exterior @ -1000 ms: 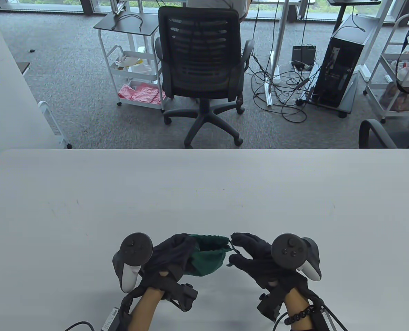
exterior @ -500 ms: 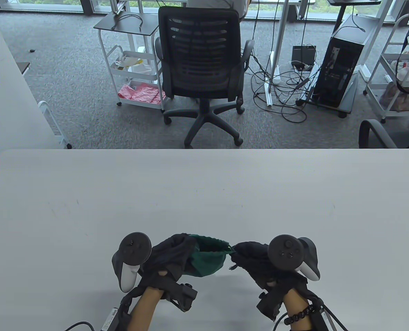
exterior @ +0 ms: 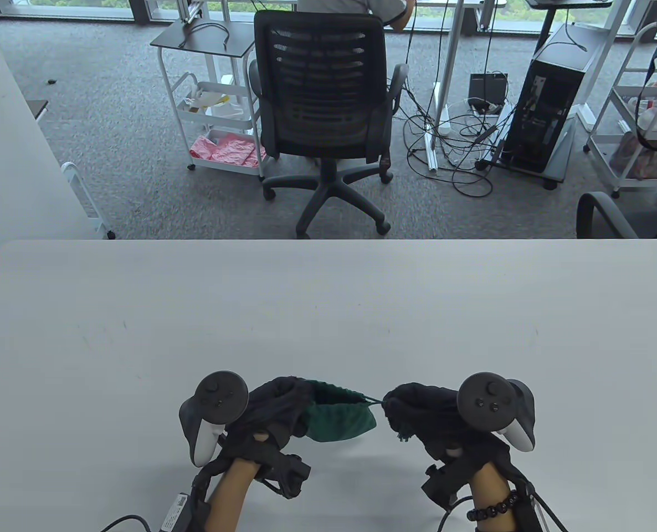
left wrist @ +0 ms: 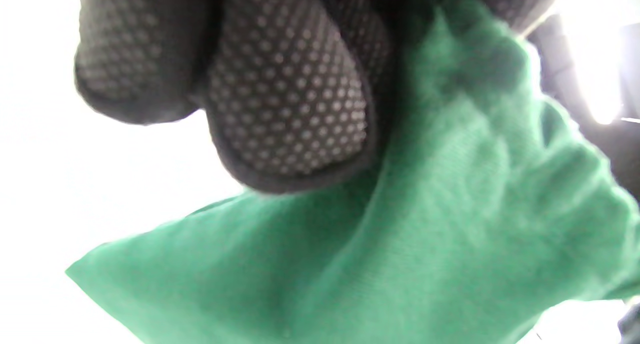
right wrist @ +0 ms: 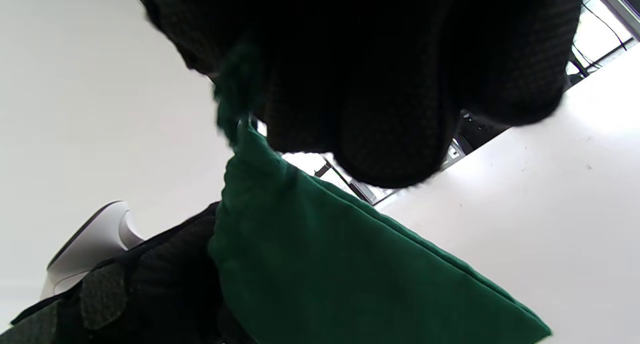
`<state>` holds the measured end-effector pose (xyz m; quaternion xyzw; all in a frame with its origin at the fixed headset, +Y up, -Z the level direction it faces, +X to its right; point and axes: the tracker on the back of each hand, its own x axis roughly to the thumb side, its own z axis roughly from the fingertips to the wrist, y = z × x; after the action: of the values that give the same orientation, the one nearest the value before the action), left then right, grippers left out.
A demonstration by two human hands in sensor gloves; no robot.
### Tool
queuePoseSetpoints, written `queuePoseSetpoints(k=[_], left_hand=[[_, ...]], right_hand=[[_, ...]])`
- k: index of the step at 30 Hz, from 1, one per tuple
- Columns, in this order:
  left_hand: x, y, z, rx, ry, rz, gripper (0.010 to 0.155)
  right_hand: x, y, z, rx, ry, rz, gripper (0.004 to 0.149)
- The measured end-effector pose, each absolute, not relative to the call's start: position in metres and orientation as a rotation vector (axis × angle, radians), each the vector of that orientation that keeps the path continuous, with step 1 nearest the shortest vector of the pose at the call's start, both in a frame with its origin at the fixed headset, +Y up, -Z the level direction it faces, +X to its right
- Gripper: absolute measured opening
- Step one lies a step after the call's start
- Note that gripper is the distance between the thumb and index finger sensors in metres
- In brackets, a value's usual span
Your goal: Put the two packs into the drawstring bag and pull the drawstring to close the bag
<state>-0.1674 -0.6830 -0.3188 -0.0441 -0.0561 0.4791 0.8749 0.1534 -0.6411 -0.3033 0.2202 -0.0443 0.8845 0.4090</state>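
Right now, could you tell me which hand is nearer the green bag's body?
Left. The left hand grips the drawstring bag itself; the right hand sits beside it, pinching the drawstring.

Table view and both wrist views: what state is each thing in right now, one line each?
drawstring bag: held off the table, mouth gathered narrow.
drawstring: taut between bag mouth and right hand.
left hand: grips the bag's left side.
right hand: fingers curled, pinching the drawstring.
packs: not visible.
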Motion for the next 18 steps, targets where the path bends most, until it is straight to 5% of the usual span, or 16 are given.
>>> queuePoseSetpoints(k=[18], left_hand=[[-0.153,-0.692,-0.319,-0.241,-0.182,0.956,0.051]], right_hand=[[0.150,-0.633,-0.293,0.528,-0.341,2.185,0.039]])
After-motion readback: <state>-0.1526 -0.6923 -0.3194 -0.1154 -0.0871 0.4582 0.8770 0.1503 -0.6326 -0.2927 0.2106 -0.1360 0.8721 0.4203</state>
